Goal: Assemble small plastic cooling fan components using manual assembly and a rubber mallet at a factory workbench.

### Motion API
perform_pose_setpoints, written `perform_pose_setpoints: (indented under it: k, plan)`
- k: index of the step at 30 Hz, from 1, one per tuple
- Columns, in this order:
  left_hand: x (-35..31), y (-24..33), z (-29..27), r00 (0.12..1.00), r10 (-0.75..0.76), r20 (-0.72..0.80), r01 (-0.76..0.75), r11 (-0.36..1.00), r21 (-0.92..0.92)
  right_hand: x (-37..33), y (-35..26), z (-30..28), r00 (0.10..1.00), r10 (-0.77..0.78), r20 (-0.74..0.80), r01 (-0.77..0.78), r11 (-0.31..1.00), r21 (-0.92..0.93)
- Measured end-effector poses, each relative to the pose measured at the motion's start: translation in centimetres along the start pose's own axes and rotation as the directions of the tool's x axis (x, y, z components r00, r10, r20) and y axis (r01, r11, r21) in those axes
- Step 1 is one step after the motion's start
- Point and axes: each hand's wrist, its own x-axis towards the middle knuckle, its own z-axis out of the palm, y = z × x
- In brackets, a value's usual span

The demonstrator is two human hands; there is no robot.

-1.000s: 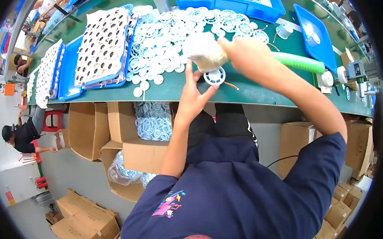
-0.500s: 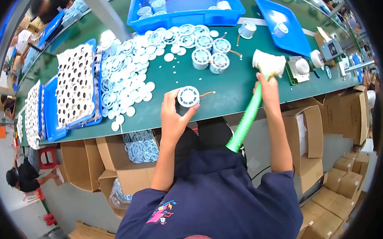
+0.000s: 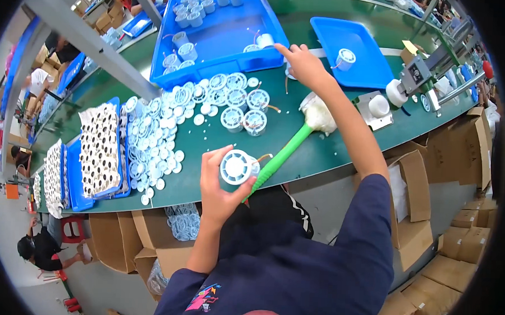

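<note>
My left hand [image 3: 216, 192] is closed around a round white plastic motor housing [image 3: 236, 167] with a slotted top and short wires, held up near the table's front edge. On the table beside it lies a mallet with a green handle [image 3: 286, 156] and a cloth-wrapped white head [image 3: 320, 114], its handle end close to my left fingers. My right hand [image 3: 306, 67] reaches far forward to the near right corner of the large blue bin [image 3: 222, 67]. Its index finger stretches out, and nothing shows in its grasp. Partly hidden behind it is another white housing [image 3: 290, 73].
Several wired housings [image 3: 244, 115] stand beside a heap of pale rings and discs [image 3: 158, 133]. Trays of dark-holed parts [image 3: 100, 151] stand left. A blue tray [image 3: 369, 69] with one housing lies right, near a bench press [image 3: 416, 77]. Cardboard boxes [image 3: 411, 192] stand below the edge.
My right hand has let go of the mallet, which now lies on the table, and has moved forward and left to the bin. The left hand still holds the housing. The view has shifted.
</note>
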Motion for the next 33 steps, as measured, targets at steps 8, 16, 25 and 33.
perform_pose_setpoints:
  k: [8, 16, 25, 33]
  plan:
    - [4.8, 2.4, 5.8, 0.991, 0.086, 0.105, -0.083, 0.996, -0.028, 0.2, -0.5, -1.2, 0.977, 0.214, -0.002, -0.213, 0.975, 0.058]
    - [12.9, 1.3, 11.7, 0.998, 0.049, 0.039, -0.047, 0.998, -0.039, -5.5, 4.0, 0.2, 0.924, 0.382, -0.006, -0.327, 0.799, 0.505]
    - [21.8, 0.1, 28.3, 0.943, 0.224, 0.245, -0.222, 0.974, -0.038, -7.3, 10.3, -6.8, 0.527, 0.763, -0.375, -0.342, 0.594, 0.728]
    - [22.6, -1.1, 32.1, 0.893, 0.266, 0.363, -0.364, 0.901, 0.236, -5.0, 16.1, -0.1, 0.372, 0.711, -0.596, -0.628, 0.666, 0.402]
